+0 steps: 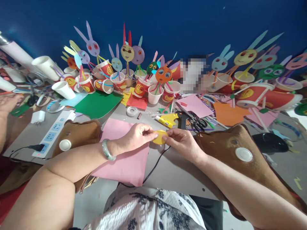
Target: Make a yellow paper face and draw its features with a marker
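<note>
A small round piece of yellow paper [159,138] is pinched between both my hands over the near part of the table. My left hand [139,135] grips its left edge between thumb and fingers. Its right edge is held the same way by my right hand [180,140]. Under my left forearm lies a sheet of pink paper [127,159]. Just beyond my hands are a yellow glue stick [163,122], a yellow paper scrap [171,118], a black-handled tool [183,120] that may be a glue gun, and scissors [200,124].
Paper cups [141,87] with paper rabbit heads line the back. A power strip [51,132] and a brown cushion [79,131] lie left; another brown cushion [230,159] is right. A black cable [155,166] crosses the table. Another person's hand [9,102] shows far left.
</note>
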`<state>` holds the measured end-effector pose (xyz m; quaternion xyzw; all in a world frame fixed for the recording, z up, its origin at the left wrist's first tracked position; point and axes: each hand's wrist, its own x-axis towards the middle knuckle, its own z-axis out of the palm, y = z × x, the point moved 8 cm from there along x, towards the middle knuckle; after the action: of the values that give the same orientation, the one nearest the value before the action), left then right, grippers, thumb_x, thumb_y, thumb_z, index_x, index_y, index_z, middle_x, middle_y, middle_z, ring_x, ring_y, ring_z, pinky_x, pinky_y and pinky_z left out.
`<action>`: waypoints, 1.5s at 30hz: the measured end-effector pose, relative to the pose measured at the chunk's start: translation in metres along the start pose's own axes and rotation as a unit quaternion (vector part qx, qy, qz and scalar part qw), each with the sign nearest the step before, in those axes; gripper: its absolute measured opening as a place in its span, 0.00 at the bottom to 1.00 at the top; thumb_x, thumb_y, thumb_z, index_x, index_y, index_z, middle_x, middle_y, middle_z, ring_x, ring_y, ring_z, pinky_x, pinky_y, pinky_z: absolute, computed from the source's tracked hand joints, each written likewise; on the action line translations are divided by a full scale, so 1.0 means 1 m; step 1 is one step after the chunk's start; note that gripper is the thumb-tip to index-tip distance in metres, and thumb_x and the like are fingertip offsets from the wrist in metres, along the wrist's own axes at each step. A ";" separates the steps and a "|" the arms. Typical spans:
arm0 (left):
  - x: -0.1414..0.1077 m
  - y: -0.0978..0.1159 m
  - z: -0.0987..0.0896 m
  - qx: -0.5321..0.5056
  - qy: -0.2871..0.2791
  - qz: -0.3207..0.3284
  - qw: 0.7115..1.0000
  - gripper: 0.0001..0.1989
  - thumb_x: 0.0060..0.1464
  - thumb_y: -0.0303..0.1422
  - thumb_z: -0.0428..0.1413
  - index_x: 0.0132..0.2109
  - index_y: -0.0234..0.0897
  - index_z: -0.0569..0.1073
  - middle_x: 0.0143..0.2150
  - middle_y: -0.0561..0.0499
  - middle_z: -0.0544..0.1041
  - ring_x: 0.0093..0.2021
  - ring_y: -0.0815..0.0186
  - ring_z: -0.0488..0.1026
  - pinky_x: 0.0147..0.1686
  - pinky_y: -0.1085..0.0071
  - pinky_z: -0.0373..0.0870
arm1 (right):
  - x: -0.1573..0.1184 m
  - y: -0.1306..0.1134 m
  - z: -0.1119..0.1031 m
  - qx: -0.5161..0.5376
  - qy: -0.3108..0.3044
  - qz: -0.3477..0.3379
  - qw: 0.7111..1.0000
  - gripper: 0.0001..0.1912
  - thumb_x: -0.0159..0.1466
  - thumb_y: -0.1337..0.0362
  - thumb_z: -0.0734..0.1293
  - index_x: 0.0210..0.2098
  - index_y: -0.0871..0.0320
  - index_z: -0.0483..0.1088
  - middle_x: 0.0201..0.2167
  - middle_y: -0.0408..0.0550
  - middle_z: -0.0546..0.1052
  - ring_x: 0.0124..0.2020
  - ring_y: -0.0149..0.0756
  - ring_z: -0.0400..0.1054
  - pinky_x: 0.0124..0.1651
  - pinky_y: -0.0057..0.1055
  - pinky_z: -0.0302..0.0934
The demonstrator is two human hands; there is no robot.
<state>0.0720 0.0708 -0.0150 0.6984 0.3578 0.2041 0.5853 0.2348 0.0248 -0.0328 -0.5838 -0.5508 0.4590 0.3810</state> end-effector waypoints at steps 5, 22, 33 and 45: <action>0.000 -0.002 0.001 -0.018 -0.003 -0.012 1.000 0.15 0.59 0.43 0.61 0.34 0.33 0.77 0.31 0.51 0.77 0.32 0.70 0.70 0.34 0.72 0.68 | 0.000 -0.001 0.000 0.001 0.004 -0.007 1.000 0.21 0.59 0.45 0.75 0.27 0.57 0.76 0.24 0.45 0.77 0.25 0.33 0.66 0.28 0.30 0.61; 0.000 -0.003 -0.001 -0.021 0.013 -0.013 1.000 0.16 0.58 0.43 0.62 0.33 0.33 0.77 0.30 0.51 0.77 0.32 0.70 0.70 0.33 0.73 0.67 | -0.002 -0.001 0.003 0.028 -0.005 -0.005 1.000 0.23 0.61 0.42 0.74 0.29 0.57 0.76 0.25 0.46 0.78 0.26 0.34 0.67 0.30 0.31 0.61; -0.001 -0.001 0.001 -0.020 0.006 -0.006 1.000 0.17 0.59 0.44 0.62 0.32 0.33 0.76 0.29 0.52 0.76 0.30 0.71 0.68 0.32 0.74 0.66 | -0.002 -0.002 0.001 -0.005 -0.010 -0.019 1.000 0.22 0.64 0.44 0.71 0.29 0.57 0.74 0.25 0.45 0.75 0.28 0.34 0.65 0.32 0.31 0.59; 0.001 -0.004 -0.003 -0.021 0.024 -0.001 0.999 0.16 0.59 0.42 0.58 0.31 0.33 0.74 0.28 0.53 0.72 0.31 0.71 0.66 0.34 0.73 0.64 | -0.001 -0.004 0.005 -0.013 -0.032 -0.013 0.999 0.14 0.61 0.53 0.74 0.36 0.57 0.78 0.29 0.47 0.80 0.30 0.36 0.70 0.35 0.32 0.63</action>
<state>0.0696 0.0733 -0.0181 0.6807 0.3674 0.2278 0.5914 0.2291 0.0243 -0.0302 -0.5663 -0.5761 0.4652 0.3620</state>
